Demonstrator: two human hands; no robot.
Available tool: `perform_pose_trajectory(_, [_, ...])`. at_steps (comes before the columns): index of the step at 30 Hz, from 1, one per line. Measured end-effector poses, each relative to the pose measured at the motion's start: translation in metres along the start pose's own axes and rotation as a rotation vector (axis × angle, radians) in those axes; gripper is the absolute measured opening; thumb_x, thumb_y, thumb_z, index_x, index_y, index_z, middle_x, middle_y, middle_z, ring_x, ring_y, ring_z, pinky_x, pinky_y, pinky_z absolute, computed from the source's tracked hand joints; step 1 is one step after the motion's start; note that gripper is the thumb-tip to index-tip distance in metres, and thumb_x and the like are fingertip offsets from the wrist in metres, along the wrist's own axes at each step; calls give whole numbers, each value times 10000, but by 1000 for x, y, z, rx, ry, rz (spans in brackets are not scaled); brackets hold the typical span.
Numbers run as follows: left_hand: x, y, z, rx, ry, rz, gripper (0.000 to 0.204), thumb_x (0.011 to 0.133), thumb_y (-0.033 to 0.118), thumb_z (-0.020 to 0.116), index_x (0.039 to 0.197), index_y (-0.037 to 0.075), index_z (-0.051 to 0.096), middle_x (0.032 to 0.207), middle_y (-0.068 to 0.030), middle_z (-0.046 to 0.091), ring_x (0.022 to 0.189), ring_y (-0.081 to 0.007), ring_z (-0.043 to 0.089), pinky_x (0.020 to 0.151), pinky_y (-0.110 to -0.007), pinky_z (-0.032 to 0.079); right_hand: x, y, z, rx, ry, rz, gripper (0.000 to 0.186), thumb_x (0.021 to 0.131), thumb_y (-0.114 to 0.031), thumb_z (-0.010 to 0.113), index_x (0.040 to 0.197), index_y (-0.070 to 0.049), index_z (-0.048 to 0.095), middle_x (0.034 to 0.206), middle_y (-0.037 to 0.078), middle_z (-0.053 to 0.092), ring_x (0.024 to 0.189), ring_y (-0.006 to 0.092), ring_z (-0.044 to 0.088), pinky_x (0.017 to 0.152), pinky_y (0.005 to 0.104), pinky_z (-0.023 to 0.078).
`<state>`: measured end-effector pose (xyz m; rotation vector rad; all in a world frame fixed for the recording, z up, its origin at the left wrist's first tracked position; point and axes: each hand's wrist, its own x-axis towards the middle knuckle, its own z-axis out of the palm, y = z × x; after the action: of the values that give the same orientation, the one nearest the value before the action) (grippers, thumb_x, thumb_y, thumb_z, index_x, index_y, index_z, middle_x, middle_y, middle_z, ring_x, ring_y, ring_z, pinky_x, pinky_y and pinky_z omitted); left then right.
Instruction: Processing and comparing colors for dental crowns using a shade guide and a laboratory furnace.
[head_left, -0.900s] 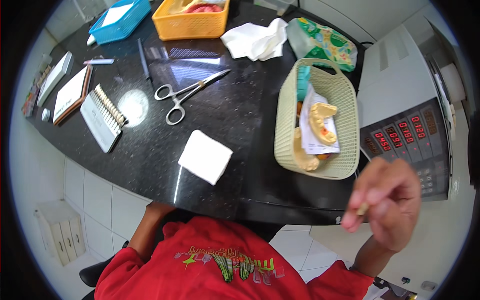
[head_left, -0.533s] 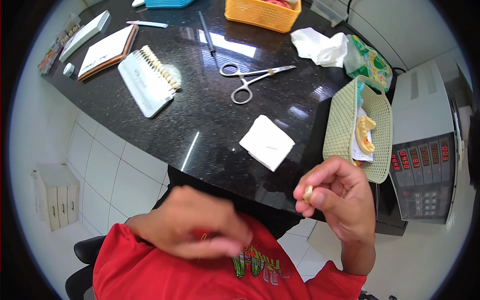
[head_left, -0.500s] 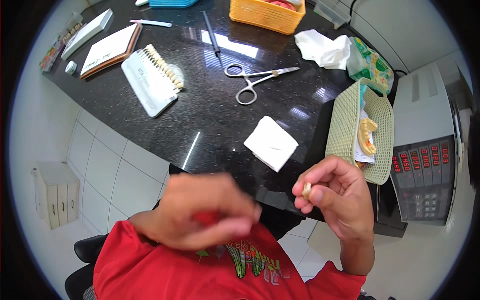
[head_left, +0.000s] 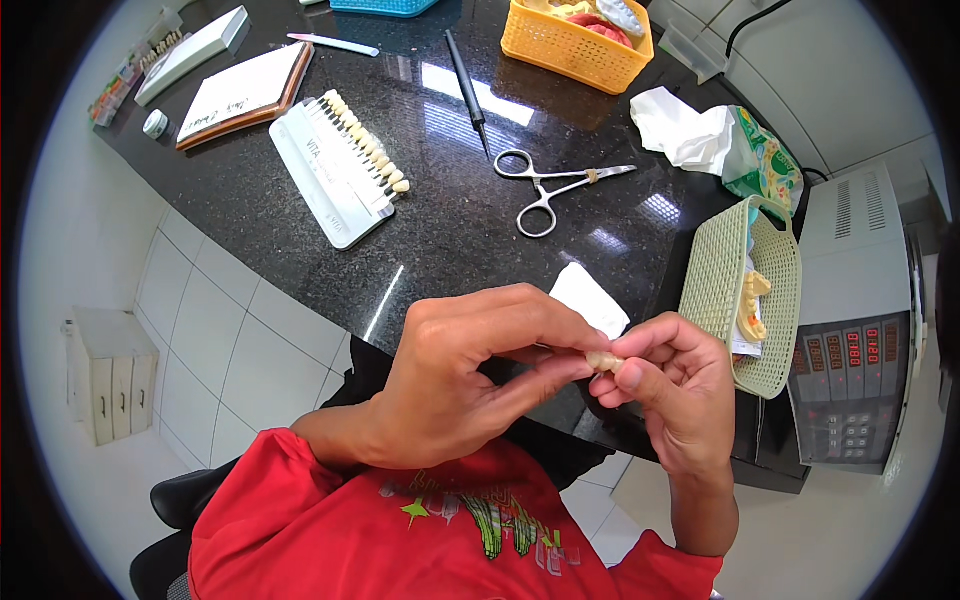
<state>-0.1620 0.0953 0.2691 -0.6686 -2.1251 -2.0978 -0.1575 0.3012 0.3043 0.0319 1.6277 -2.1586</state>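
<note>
A small tooth-coloured dental piece, which looks like a crown or short bridge, is held over the near edge of the black countertop. My right hand pinches it between thumb and fingertips. From the other side, my left hand brings thumb and index finger together at its left end; the fingertips partly cover it. Just beyond the hands lies a folded white tissue, partly hidden by my left hand. Farther back, scissor-handled clamping forceps rest beside a slim dark pen-like tool.
A tooth shade guide and notepad lie at left. Toward the right stand a pale green basket holding a dental model, crumpled tissue and a machine with red digits. An orange basket sits at the back.
My left hand has swung right and up from in front of my shirt to meet the dental piece. My right hand keeps its pinch. The view has shifted slightly.
</note>
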Motion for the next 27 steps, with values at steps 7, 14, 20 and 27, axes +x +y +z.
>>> perform_pose_trajectory(7, [2, 1, -4, -100, -6, -91, 204, 804, -58, 750, 1003, -27, 714, 977, -132, 696, 888, -175, 706, 737, -260, 615, 0, 3, 4, -95, 11, -130, 164, 903, 20, 678, 1046, 92, 642, 968, 196, 705, 851, 204, 718, 759, 282, 604])
perform_pose_trajectory(14, [-1, 3, -4, -126, -4, -140, 214, 811, -44, 750, 1018, -19, 706, 981, -122, 688, 898, -169, 699, 748, -272, 621, -1, 9, 2, -143, 4, -212, 173, 915, 19, 663, 1070, 95, 650, 971, 191, 706, 853, 198, 716, 766, 284, 603])
perform_pose_trajectory(20, [0, 3, -3, -98, 1, -119, 188, 815, -30, 753, 996, -24, 704, 969, -121, 688, 888, -167, 700, 737, -270, 622, -1, 7, 5, -140, 39, -203, 169, 923, 27, 644, 1075, 102, 639, 981, 193, 703, 856, 198, 715, 765, 287, 604])
perform_pose_trajectory(27, [0, 2, -3, -90, -4, -99, 176, 811, -27, 760, 976, -36, 700, 958, -126, 689, 871, -166, 705, 723, -261, 620, -1, 9, 4, -106, 40, -178, 142, 928, 29, 637, 1052, 97, 621, 978, 200, 702, 862, 201, 715, 769, 290, 606])
